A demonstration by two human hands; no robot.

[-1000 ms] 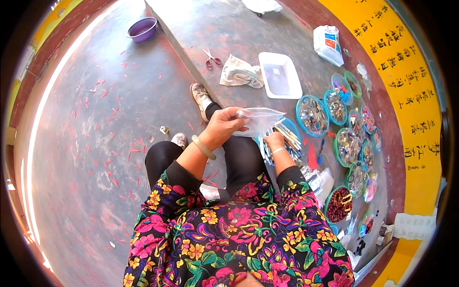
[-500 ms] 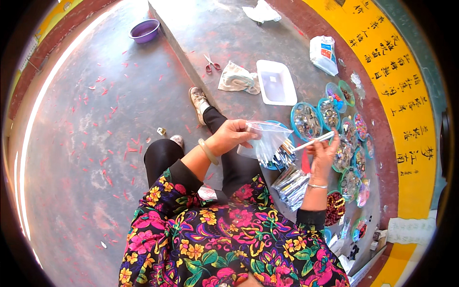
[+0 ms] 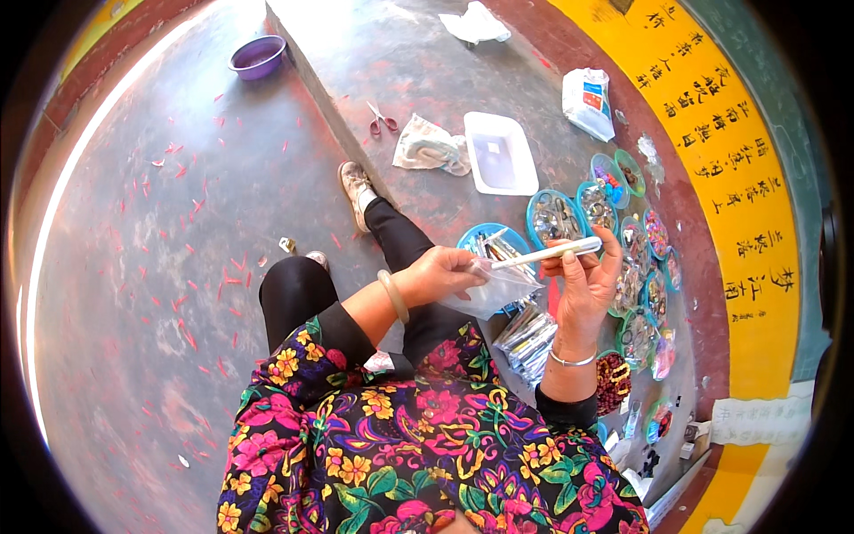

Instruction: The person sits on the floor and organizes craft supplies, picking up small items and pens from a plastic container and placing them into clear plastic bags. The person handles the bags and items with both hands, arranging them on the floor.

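My left hand (image 3: pixel 445 276) pinches the edge of a clear plastic bag (image 3: pixel 505 294), which hangs over my leg. In the fingers of my right hand (image 3: pixel 587 289) is a white pen (image 3: pixel 574 250), held almost level. Its thin end points left and meets the bag's upper edge; I cannot tell whether it is inside. Just beyond the bag stands a blue basket (image 3: pixel 464 234) of pens, partly hidden by my left hand and the bag. Below the bag lies a pile of pens in clear bags (image 3: pixel 527 343).
Several round baskets of small items, one a blue basket (image 3: pixel 531 222), stand at the right. Farther off are a white tray (image 3: pixel 471 133), a cloth (image 3: pixel 427 144), scissors (image 3: pixel 381 123), a white package (image 3: pixel 587 105) and a purple basin (image 3: pixel 258 58). A low ledge (image 3: pixel 311 84) crosses the floor.
My right hand has turned and raised the white pen, whose thin end now meets the bag. The bag has dropped lower, showing more of the pen basket behind it.
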